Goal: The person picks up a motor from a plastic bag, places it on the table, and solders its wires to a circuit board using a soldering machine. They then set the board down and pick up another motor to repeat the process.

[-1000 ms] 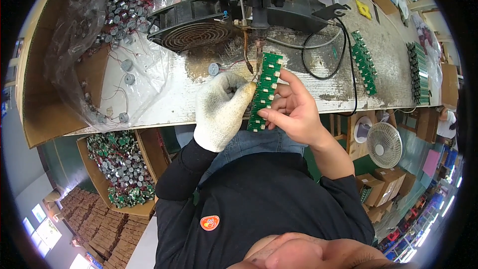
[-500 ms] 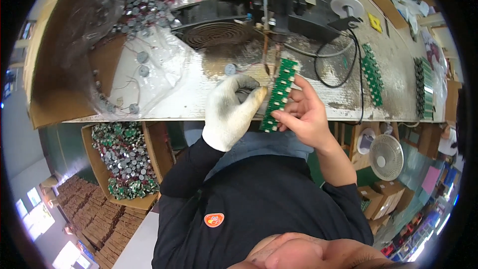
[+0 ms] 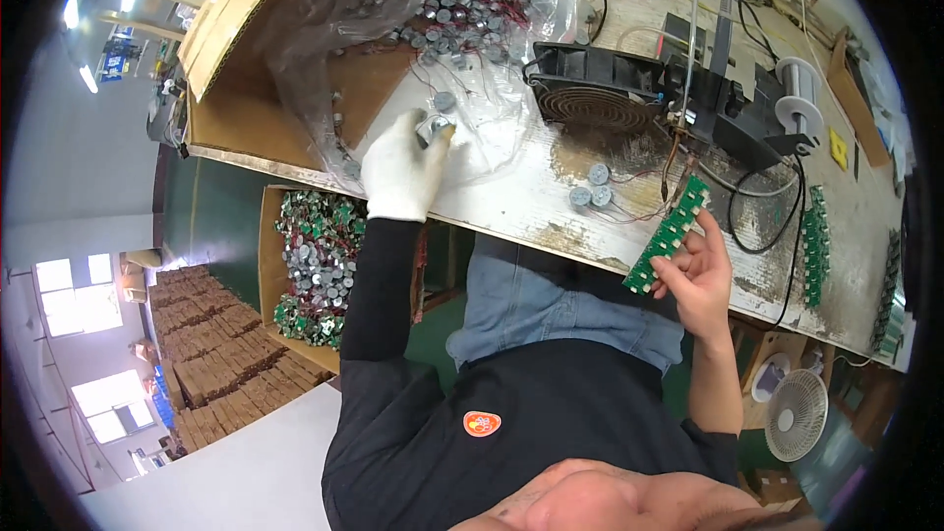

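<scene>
In its white glove, my left hand (image 3: pixel 403 169) is over the clear plastic sheet, thumb and fingers curled round a small round motor, mostly hidden by the glove. Just beyond the fingertips lies another grey motor (image 3: pixel 444 100). My bare right hand (image 3: pixel 696 270) grips a green circuit board strip (image 3: pixel 669 236) by its side, holding it slantwise at the table's front edge. The strip's upper end is close to the soldering tip (image 3: pixel 668 177). Three round motors (image 3: pixel 599 175) rest on the table left of the strip, their thin red wires running toward it.
A heap of motors (image 3: pixel 472 10) sits in the plastic bag at the back left. A black fan (image 3: pixel 600 88) and a solder spool (image 3: pixel 798 98) stand at the back. More green strips (image 3: pixel 815 246) lie at the right. Below the table is a box of wired motors (image 3: pixel 320 265).
My left hand has moved from beside the strip leftward to the plastic sheet. More motors now show by the strip. The view has swung left; my right hand still holds the strip.
</scene>
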